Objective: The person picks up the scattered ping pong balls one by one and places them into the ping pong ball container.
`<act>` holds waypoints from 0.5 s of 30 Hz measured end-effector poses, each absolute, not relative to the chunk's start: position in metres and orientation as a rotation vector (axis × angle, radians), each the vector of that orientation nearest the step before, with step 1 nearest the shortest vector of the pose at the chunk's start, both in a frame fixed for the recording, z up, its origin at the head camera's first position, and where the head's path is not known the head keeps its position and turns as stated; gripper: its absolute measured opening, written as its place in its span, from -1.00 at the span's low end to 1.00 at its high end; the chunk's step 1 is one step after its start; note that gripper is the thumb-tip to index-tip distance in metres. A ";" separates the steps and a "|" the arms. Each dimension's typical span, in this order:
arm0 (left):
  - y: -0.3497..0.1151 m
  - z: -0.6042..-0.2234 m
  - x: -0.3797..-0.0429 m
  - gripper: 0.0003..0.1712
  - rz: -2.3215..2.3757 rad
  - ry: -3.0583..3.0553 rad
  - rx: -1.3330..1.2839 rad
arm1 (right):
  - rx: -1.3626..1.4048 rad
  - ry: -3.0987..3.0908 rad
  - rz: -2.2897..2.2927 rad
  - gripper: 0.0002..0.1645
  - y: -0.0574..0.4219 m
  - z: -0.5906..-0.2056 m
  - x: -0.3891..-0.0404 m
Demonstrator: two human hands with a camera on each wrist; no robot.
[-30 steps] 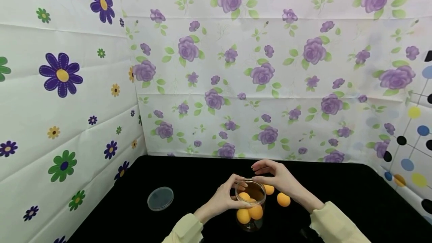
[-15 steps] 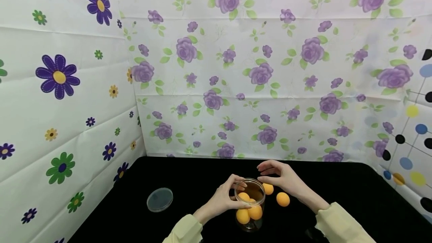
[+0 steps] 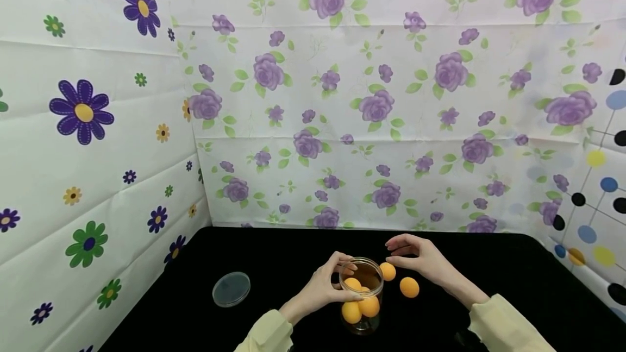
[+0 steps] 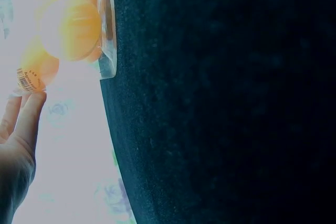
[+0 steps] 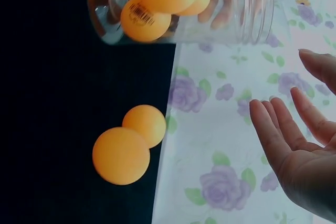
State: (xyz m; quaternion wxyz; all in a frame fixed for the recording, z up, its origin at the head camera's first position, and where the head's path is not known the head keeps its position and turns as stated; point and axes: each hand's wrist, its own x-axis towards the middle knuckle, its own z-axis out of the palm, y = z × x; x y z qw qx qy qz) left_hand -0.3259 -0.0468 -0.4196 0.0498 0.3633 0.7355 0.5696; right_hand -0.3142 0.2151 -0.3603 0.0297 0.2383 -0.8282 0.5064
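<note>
A clear plastic jar [image 3: 361, 326] without a lid stands upright on the black table, with several orange ping-pong balls [image 3: 369, 306] inside. My left hand [image 3: 326, 282] grips it near the rim, thumb across the front and fingers round the far side. To the right of the jar, two more ping-pong balls [image 5: 121, 156] lie on the table. Over them my right hand [image 3: 424, 261] hangs in the air, fingers loosely bent and holding nothing; the right wrist view has its thumb apart from the fingers [image 5: 270, 124]. Printed text and a barcode show on one ball [image 5: 145, 18] in the jar.
A round clear lid [image 3: 232, 289] lies flat on the black table [image 3: 283, 254] to the left of the jar. Flower-patterned cloth [image 3: 303, 96] rises behind the table, and more patterned cloth closes off both sides.
My right hand has drawn away from the jar's rim, moving right over the loose balls. The left hand keeps its grip on the jar, which stays put.
</note>
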 end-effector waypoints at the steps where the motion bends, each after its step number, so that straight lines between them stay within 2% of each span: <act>1: -0.047 -0.417 -0.324 -0.35 1.735 2.236 1.108 | 0.730 -2.554 1.562 -0.52 0.217 -0.361 -0.315; 8: -0.049 -0.396 -0.307 -0.36 1.722 2.207 1.103 | 0.715 -2.573 1.558 -0.55 0.226 -0.368 -0.318; 15: -0.049 -0.398 -0.309 -0.36 1.739 2.192 1.119 | 0.676 -2.613 1.569 -0.50 0.242 -0.379 -0.325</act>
